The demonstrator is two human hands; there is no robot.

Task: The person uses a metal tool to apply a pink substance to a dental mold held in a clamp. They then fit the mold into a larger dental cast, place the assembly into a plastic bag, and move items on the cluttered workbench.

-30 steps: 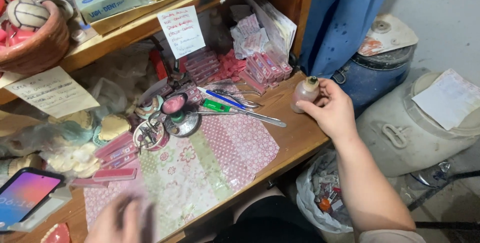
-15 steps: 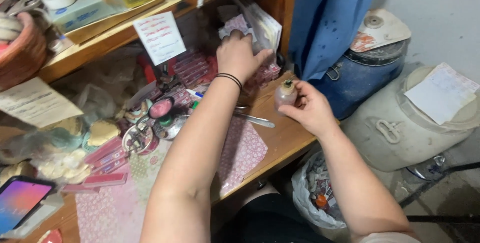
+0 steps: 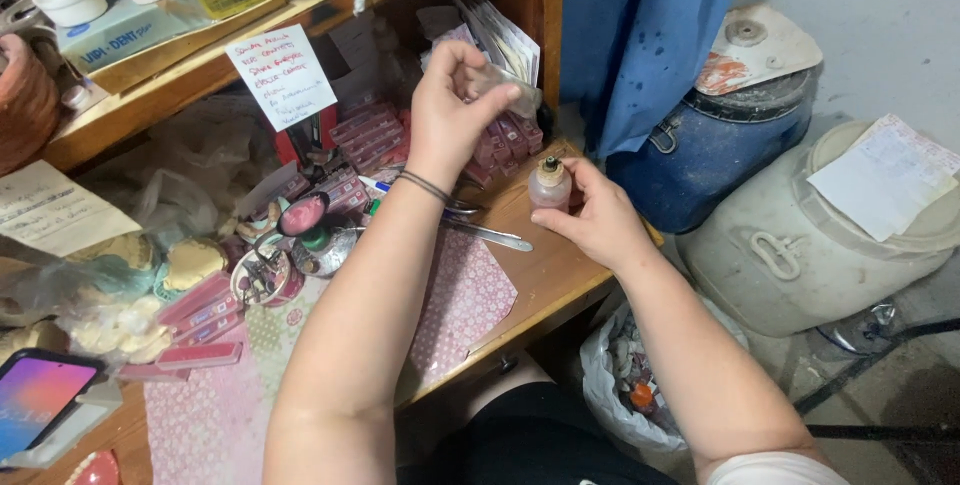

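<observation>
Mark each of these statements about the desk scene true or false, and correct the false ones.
1. The right hand holds a small bottle upright on the wooden desk. True.
2. The left hand rests flat on the patterned paper. False: it is raised by the shelf, pinching a small clear packet.
3. A phone with a lit screen lies at the desk's left end. True.
4. The blue barrel stands on the desk. False: it stands on the floor, right of the desk, beside a white drum.
5. A band circles the left wrist. True.
</observation>
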